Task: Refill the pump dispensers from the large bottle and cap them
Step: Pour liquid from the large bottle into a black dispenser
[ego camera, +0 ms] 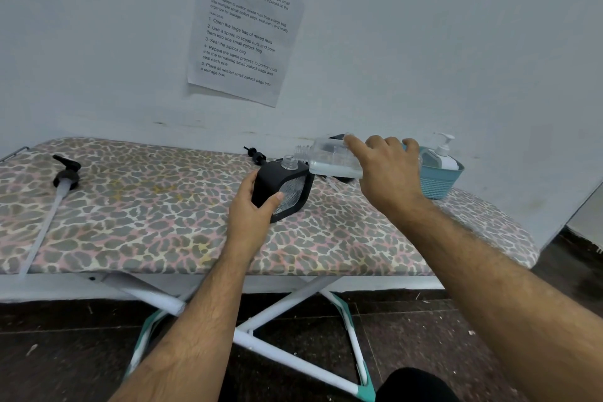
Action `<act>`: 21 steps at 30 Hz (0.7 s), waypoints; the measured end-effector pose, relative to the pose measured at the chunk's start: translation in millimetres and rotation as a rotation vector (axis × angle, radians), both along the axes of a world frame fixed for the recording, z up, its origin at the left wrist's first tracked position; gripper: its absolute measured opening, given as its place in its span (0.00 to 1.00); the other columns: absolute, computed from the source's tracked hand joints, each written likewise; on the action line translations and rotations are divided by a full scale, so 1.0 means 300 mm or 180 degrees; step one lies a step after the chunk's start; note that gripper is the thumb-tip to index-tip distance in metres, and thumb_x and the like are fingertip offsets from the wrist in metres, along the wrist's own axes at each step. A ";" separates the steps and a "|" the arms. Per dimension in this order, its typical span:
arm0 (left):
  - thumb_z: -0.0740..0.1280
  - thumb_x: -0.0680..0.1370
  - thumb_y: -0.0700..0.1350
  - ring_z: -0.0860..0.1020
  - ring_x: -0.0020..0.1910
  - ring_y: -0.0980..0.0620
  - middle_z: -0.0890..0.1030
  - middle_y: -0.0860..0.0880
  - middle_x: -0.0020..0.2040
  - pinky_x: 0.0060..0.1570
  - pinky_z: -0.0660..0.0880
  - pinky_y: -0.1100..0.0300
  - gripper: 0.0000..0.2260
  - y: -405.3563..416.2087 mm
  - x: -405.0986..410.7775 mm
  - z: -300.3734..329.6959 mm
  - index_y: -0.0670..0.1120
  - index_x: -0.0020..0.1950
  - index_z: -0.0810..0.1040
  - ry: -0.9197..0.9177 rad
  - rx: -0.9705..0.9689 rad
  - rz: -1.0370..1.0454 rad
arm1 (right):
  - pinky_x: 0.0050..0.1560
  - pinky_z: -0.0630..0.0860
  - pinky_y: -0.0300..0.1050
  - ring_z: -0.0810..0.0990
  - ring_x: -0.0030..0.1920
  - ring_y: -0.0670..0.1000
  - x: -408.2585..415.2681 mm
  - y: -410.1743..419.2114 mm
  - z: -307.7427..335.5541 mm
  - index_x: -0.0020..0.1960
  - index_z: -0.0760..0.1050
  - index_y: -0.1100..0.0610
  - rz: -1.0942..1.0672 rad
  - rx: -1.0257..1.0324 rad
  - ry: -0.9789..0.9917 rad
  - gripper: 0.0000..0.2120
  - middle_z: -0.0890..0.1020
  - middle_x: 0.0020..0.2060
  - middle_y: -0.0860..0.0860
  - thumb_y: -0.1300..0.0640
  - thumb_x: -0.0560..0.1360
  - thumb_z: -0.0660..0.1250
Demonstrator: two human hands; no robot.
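My left hand (253,197) grips a black square dispenser (282,191) with a clear window and an open clear neck, standing on the leopard-print board (146,215). My right hand (386,170) holds the large clear bottle (329,158) tipped on its side, its open mouth just above the dispenser's neck; white liquid lies along the bottle's lower side. A small black pump head (256,155) lies behind the dispenser. A larger black pump with a long white tube (65,178) lies at the far left.
A teal basket (439,178) at the board's right end holds a white pump bottle (442,153). Another dark object is partly hidden behind the tipped bottle. A printed sheet (248,19) hangs on the wall behind. The board's crossed legs stand on a dark floor.
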State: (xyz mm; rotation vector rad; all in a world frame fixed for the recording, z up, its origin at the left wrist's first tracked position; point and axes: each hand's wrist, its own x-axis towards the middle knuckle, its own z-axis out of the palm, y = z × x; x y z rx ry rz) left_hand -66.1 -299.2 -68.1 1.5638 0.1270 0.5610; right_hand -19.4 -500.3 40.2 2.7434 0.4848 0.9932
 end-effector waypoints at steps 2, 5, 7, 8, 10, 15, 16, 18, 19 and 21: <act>0.70 0.79 0.43 0.74 0.53 0.66 0.74 0.58 0.60 0.44 0.70 0.76 0.27 0.000 0.000 0.000 0.50 0.76 0.66 -0.0006 0.0002 0.0008 | 0.64 0.64 0.62 0.76 0.56 0.59 0.000 0.001 0.000 0.73 0.64 0.46 -0.0004 -0.0009 0.0013 0.30 0.79 0.57 0.54 0.63 0.74 0.65; 0.70 0.79 0.43 0.74 0.56 0.61 0.74 0.58 0.60 0.46 0.70 0.74 0.27 0.000 0.000 0.001 0.50 0.76 0.66 -0.0007 -0.0003 0.0010 | 0.64 0.64 0.62 0.76 0.56 0.58 0.000 0.001 -0.001 0.73 0.64 0.45 -0.0008 -0.0010 0.0003 0.30 0.79 0.57 0.54 0.63 0.74 0.65; 0.70 0.79 0.43 0.74 0.57 0.59 0.74 0.57 0.61 0.46 0.70 0.73 0.27 0.001 0.002 -0.001 0.50 0.76 0.66 -0.0007 -0.0002 0.0009 | 0.64 0.64 0.62 0.76 0.56 0.58 0.000 0.001 -0.001 0.73 0.64 0.45 -0.0012 -0.0013 -0.0004 0.30 0.79 0.57 0.54 0.64 0.74 0.65; 0.70 0.79 0.43 0.74 0.58 0.59 0.74 0.57 0.61 0.46 0.70 0.73 0.27 0.001 0.002 -0.001 0.50 0.76 0.66 -0.0004 -0.0001 0.0014 | 0.64 0.64 0.62 0.76 0.56 0.58 0.000 0.002 -0.001 0.73 0.64 0.45 -0.0012 -0.0015 -0.0010 0.30 0.79 0.57 0.54 0.64 0.74 0.65; 0.70 0.79 0.43 0.74 0.59 0.58 0.74 0.58 0.61 0.47 0.70 0.73 0.27 0.001 0.003 -0.001 0.50 0.76 0.66 -0.0003 0.0001 0.0017 | 0.64 0.64 0.62 0.77 0.56 0.59 0.000 0.001 0.001 0.73 0.64 0.45 -0.0007 -0.0015 -0.0021 0.30 0.80 0.57 0.54 0.64 0.74 0.66; 0.70 0.79 0.42 0.74 0.54 0.63 0.73 0.59 0.60 0.44 0.69 0.76 0.27 -0.001 0.001 0.001 0.50 0.76 0.65 0.0016 0.0004 0.0013 | 0.64 0.64 0.62 0.77 0.57 0.59 -0.001 0.001 0.002 0.73 0.64 0.45 -0.0017 -0.0027 -0.0012 0.31 0.79 0.58 0.54 0.63 0.74 0.66; 0.70 0.79 0.42 0.74 0.55 0.62 0.73 0.59 0.60 0.44 0.70 0.75 0.27 0.000 0.001 0.000 0.50 0.76 0.66 0.0016 0.0000 0.0012 | 0.64 0.64 0.62 0.76 0.57 0.59 -0.002 0.001 0.002 0.73 0.63 0.45 -0.0022 -0.0028 -0.0003 0.31 0.79 0.58 0.54 0.63 0.74 0.66; 0.70 0.79 0.42 0.74 0.58 0.59 0.74 0.58 0.60 0.47 0.70 0.73 0.27 0.000 0.002 0.000 0.50 0.76 0.66 0.0005 -0.0006 0.0005 | 0.65 0.64 0.63 0.76 0.57 0.59 -0.001 0.001 0.002 0.73 0.63 0.45 -0.0025 -0.0034 0.0005 0.30 0.79 0.58 0.54 0.63 0.74 0.66; 0.70 0.79 0.42 0.74 0.59 0.59 0.74 0.58 0.60 0.48 0.70 0.73 0.27 0.001 0.003 -0.001 0.49 0.76 0.66 0.0002 -0.0012 0.0001 | 0.64 0.64 0.63 0.77 0.57 0.59 -0.001 0.001 0.002 0.73 0.64 0.46 -0.0021 -0.0031 -0.0002 0.30 0.79 0.58 0.54 0.63 0.74 0.66; 0.70 0.79 0.42 0.74 0.60 0.57 0.74 0.58 0.60 0.50 0.71 0.71 0.27 0.001 0.004 -0.003 0.49 0.76 0.66 -0.0005 -0.0018 0.0000 | 0.64 0.64 0.63 0.77 0.56 0.59 0.000 0.001 0.003 0.73 0.64 0.46 -0.0017 -0.0024 -0.0017 0.30 0.80 0.57 0.54 0.63 0.74 0.66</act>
